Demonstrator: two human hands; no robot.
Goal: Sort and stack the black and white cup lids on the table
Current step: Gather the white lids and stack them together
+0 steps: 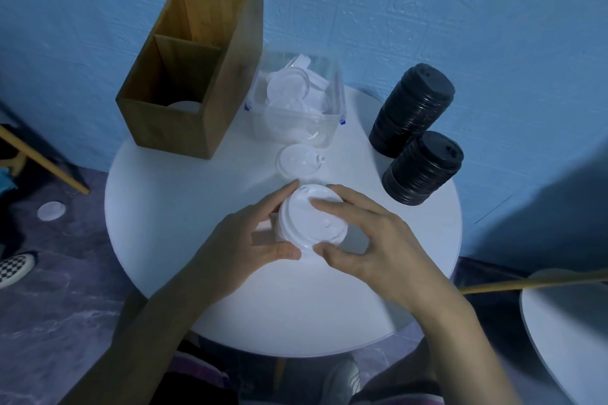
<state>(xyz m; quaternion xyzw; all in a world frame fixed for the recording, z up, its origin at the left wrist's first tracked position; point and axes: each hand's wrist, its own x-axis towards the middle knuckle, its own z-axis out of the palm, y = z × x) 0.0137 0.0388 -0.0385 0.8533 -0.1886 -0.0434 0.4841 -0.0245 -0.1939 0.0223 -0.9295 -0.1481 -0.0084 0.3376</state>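
black lid stacks [413, 108] look done on the bench [184, 223]; left hand [260, 237] and right hand [368, 240] pinch a short white lid stack [309, 217], a tub of white lids [296, 128] left to do

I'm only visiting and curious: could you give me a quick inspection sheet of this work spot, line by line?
Surface: round white table.
Job's things: white lid stack held near the middle; rear black stack and front black stack at the right.
Clutter: wooden box with a pale lid in its front compartment; clear tub of loose lids; single clear lid in front of it.
Hands: left hand and right hand both grip the white lid stack.
Cables: nothing seen.
Surroundings: blue wall; floor lid at the left; second table at the right.
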